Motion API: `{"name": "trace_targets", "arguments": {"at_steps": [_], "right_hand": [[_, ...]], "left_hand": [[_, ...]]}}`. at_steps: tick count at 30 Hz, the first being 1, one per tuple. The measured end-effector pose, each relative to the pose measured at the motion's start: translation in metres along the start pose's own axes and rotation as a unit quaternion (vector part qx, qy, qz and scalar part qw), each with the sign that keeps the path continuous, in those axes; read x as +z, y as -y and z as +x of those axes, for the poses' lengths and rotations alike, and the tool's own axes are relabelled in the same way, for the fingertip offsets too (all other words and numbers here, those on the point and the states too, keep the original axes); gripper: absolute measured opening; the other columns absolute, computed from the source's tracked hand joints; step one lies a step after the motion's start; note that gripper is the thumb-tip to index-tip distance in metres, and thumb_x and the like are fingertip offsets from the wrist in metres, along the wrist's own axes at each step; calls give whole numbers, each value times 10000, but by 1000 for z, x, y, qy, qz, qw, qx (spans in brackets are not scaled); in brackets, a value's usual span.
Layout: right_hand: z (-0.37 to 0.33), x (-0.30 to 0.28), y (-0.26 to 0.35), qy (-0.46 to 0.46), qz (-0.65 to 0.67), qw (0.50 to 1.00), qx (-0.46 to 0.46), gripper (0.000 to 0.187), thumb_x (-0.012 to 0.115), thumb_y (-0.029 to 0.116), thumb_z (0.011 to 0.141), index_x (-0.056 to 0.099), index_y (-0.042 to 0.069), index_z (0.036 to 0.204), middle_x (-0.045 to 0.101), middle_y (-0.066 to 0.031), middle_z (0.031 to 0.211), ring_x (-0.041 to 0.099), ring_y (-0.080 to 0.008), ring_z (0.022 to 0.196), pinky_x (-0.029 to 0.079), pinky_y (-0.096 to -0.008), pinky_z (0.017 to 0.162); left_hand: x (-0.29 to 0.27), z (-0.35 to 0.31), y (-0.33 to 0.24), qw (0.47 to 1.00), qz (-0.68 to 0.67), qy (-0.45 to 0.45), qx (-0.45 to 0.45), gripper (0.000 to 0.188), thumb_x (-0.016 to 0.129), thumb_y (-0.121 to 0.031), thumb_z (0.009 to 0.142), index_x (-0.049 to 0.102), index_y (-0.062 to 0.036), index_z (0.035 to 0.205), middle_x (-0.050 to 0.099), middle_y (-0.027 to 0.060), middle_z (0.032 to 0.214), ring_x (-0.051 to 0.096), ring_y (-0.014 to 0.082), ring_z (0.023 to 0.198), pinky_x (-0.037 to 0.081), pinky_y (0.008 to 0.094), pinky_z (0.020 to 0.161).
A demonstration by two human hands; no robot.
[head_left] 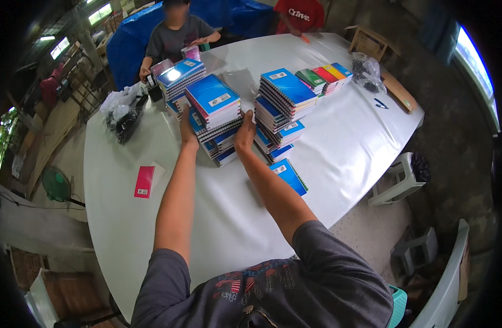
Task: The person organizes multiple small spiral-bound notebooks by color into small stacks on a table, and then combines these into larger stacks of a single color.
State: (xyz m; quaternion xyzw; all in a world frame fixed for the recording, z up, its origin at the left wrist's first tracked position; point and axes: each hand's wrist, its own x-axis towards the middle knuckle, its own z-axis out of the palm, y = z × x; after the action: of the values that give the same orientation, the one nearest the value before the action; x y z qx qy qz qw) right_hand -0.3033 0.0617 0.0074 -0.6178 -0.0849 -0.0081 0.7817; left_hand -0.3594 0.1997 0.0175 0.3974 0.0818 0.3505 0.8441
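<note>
A tall stack of blue spiral notebooks point(211, 98) stands between my two hands in the middle of the table. My left hand point(189, 130) presses on its left side, thumb up. On its right side lies my right hand point(245, 131), its fingers partly hidden. The lower notebooks are stacked crosswise. Close by on the right rises another stack of blue spiral notebooks point(288, 87), with a single blue notebook point(290, 176) flat at its near end. Behind my left hand is a third blue stack point(180, 74). A pink notebook point(144, 181) rests near the left table edge.
Green, red and yellow notebooks point(331, 77) line up at the back right of the white table point(349, 147). Plastic bags point(367, 71) and pens point(381, 104) lie beyond them. A black-and-clear bag point(124, 117) sits at left. Two people point(174, 41) are across the table. A stool point(398, 177) stands right.
</note>
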Motion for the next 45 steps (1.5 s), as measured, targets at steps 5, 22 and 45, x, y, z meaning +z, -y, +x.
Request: {"name": "trace_targets", "arguments": {"at_steps": [5, 22, 45], "right_hand": [[-9, 7, -10, -40, -93, 994, -47, 566, 294, 428, 946, 607, -41, 893, 610, -221, 816, 572, -326, 770, 399, -391, 721], [-18, 9, -3, -79, -78, 989, -102, 425, 327, 352, 941, 591, 26, 1006, 600, -205, 933, 560, -359, 869, 421, -367, 769], [-14, -3, -6, -54, -102, 993, 32, 720, 214, 524, 932, 603, -81, 918, 619, -257, 869, 574, -377, 828, 404, -398, 770]], "left_hand": [[3, -15, 2, 998, -53, 2, 20, 370, 472, -324, 906, 508, -21, 1116, 584, 96, 1026, 578, 181, 911, 462, 307, 801], [1, -19, 0, 998, -8, 3, 54, 522, 380, -408, 925, 398, -9, 1261, 489, 120, 1211, 485, 225, 1095, 385, 360, 929], [29, -60, 26, 996, -14, -73, 50, 637, 315, -537, 920, 317, -66, 1349, 426, 69, 1302, 432, 198, 1163, 354, 318, 976]]}}
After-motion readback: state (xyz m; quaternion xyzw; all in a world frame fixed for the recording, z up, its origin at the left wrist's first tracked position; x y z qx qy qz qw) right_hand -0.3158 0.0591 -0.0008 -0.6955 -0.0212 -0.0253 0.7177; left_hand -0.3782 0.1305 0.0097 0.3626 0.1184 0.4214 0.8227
